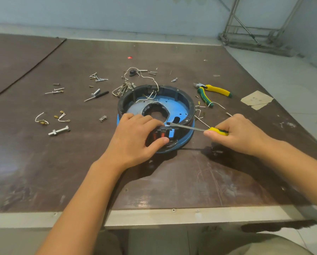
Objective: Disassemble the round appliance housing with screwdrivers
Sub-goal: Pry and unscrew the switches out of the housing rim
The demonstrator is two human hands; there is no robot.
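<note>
While right hand (240, 134) grips the screwdriver (189, 128), left hand (135, 138) clasps the housing (172, 92) — pliers (214, 90) beside.

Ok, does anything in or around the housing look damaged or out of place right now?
Yes. The black lining round the centre hole of the housing is ragged and torn, not a clean circle. Loose screws and short wire pieces lie scattered across the table, and one white wire lies across the pliers.
</note>
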